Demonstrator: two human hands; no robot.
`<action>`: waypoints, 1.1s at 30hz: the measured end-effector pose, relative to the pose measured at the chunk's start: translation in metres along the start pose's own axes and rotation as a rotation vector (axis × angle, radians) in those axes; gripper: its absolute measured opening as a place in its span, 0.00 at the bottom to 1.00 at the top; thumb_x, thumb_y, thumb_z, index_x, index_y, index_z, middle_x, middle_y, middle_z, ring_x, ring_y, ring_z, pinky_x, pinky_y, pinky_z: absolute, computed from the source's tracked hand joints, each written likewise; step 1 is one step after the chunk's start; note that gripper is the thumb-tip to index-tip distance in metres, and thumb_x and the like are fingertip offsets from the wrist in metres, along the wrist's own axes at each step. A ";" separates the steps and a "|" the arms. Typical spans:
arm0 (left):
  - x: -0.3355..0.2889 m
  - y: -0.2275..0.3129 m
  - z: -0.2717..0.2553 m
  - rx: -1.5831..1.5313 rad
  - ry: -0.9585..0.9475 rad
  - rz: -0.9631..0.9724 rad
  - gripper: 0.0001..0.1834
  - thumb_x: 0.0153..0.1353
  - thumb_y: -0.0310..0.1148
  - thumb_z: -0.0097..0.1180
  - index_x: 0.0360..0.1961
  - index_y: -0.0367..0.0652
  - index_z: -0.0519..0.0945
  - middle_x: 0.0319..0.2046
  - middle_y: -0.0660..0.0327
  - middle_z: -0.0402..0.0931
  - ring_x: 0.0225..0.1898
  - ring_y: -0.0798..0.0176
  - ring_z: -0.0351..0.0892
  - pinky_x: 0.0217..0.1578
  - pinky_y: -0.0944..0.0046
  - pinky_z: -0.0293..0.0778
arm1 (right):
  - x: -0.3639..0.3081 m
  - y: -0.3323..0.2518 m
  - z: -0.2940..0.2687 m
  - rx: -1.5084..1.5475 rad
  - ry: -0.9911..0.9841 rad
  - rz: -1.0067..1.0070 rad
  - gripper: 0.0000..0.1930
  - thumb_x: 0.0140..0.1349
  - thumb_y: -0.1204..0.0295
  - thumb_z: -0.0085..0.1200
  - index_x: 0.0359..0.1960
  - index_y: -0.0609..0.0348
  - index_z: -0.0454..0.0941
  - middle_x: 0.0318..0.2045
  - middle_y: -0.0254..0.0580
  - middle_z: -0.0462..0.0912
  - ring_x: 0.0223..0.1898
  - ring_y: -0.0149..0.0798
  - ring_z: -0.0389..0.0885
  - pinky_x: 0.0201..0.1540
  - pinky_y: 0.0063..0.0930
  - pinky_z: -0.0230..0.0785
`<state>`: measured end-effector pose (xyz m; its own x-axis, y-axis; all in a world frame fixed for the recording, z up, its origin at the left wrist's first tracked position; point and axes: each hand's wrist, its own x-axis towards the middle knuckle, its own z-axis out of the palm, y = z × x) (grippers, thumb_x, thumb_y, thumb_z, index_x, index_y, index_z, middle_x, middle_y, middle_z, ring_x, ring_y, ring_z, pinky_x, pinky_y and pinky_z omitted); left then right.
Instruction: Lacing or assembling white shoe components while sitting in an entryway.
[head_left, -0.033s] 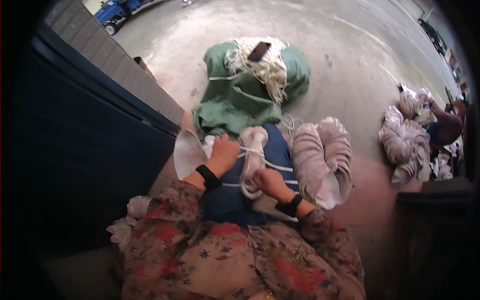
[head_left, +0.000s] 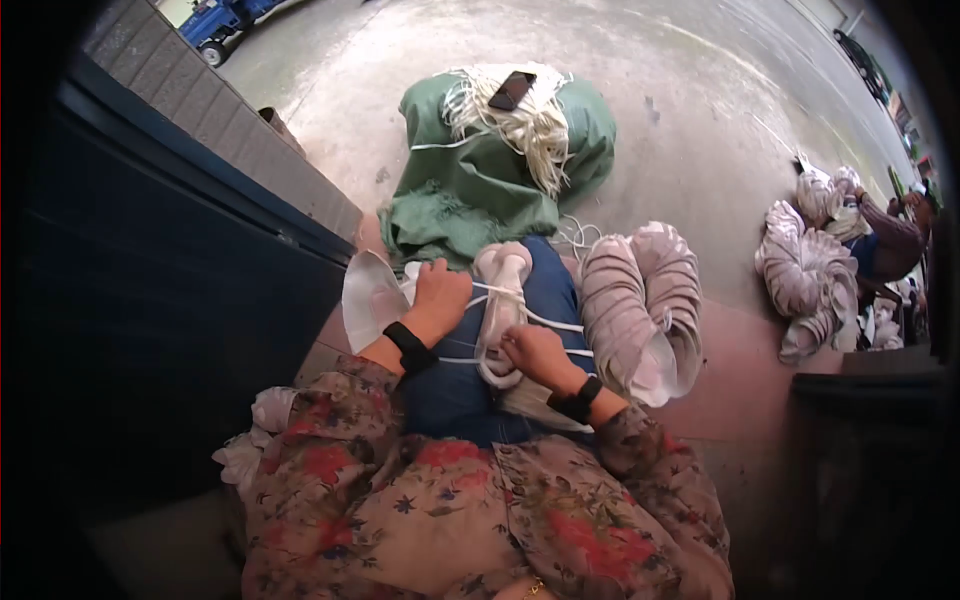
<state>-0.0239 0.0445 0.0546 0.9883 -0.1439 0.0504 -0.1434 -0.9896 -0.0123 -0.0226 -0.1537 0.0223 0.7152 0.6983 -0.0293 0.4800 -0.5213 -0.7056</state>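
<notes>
A pale pink shoe upper (head_left: 502, 312) lies lengthwise over my jeans, with white shoelace (head_left: 552, 323) running out to both sides. On its left, my left hand (head_left: 441, 300) is closed on a strand of the lace, beside a loose whitish upper (head_left: 372, 300). My right hand (head_left: 542, 356) has its fingers pinched together against the near part of the shoe upper; what sits between the fingertips is too small to make out. Just right of my lap stands a bent stack of nested pink uppers (head_left: 632, 310).
Ahead is a green sack (head_left: 470, 185) topped by a bundle of cream laces (head_left: 535, 130) and a dark phone (head_left: 513, 91). A dark blue door (head_left: 180, 260) borders the left. At far right, another person (head_left: 893, 235) sits near more stacked uppers (head_left: 805, 275). A blue vehicle (head_left: 222, 25) stands at far left.
The whole scene sits slightly higher in the picture and looks sharper. Both hands keep nearly the same place on the shoe upper and lace.
</notes>
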 end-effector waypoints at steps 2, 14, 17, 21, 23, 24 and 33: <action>0.001 0.004 0.010 -0.005 -0.016 0.008 0.03 0.42 0.28 0.50 0.21 0.42 0.74 0.18 0.57 0.73 0.30 0.54 0.71 0.28 0.56 0.63 | -0.005 0.006 0.002 0.007 -0.007 0.072 0.10 0.52 0.65 0.48 0.26 0.59 0.76 0.24 0.51 0.76 0.29 0.53 0.75 0.31 0.41 0.67; -0.008 0.015 0.040 -0.613 0.053 -0.306 0.09 0.55 0.32 0.43 0.31 0.40 0.73 0.22 0.45 0.74 0.27 0.43 0.74 0.29 0.49 0.69 | 0.005 0.001 0.014 -0.058 0.148 0.216 0.10 0.53 0.68 0.45 0.30 0.60 0.75 0.24 0.52 0.77 0.27 0.53 0.76 0.31 0.44 0.68; -0.015 0.011 0.038 -0.451 0.023 -0.281 0.08 0.55 0.31 0.43 0.32 0.40 0.73 0.20 0.45 0.74 0.25 0.43 0.75 0.27 0.49 0.70 | 0.016 -0.002 0.018 -0.129 0.187 0.250 0.09 0.53 0.68 0.46 0.27 0.60 0.74 0.22 0.52 0.77 0.25 0.53 0.76 0.29 0.44 0.68; -0.019 0.010 0.035 -0.395 0.007 -0.275 0.09 0.54 0.30 0.43 0.32 0.40 0.73 0.19 0.45 0.73 0.23 0.42 0.75 0.26 0.49 0.71 | 0.032 0.004 0.025 -0.213 0.099 0.259 0.09 0.51 0.70 0.46 0.32 0.60 0.73 0.21 0.52 0.77 0.24 0.52 0.76 0.27 0.44 0.67; -0.016 0.009 0.035 -0.408 -0.008 -0.284 0.09 0.54 0.30 0.43 0.33 0.39 0.73 0.19 0.44 0.73 0.24 0.43 0.75 0.26 0.49 0.71 | 0.039 0.009 0.026 -0.245 0.094 0.215 0.07 0.51 0.71 0.45 0.29 0.60 0.73 0.20 0.52 0.76 0.23 0.52 0.76 0.26 0.43 0.67; -0.015 0.009 0.036 -0.406 -0.014 -0.286 0.09 0.54 0.30 0.43 0.33 0.39 0.73 0.19 0.44 0.73 0.24 0.43 0.75 0.26 0.49 0.71 | 0.044 0.013 0.025 -0.297 0.061 0.144 0.06 0.51 0.72 0.45 0.28 0.61 0.72 0.20 0.52 0.76 0.23 0.52 0.76 0.25 0.42 0.68; -0.003 0.016 0.032 -0.376 -0.040 -0.342 0.05 0.50 0.27 0.43 0.29 0.37 0.68 0.21 0.46 0.73 0.26 0.45 0.74 0.27 0.50 0.70 | 0.027 0.016 0.011 -0.259 -0.052 0.026 0.05 0.50 0.73 0.45 0.28 0.60 0.71 0.19 0.52 0.76 0.23 0.48 0.78 0.23 0.38 0.69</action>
<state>-0.0270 0.0293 0.0218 0.9821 0.1814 -0.0497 0.1871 -0.9143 0.3592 -0.0011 -0.1381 0.0028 0.7052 0.7038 -0.0860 0.5808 -0.6429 -0.4994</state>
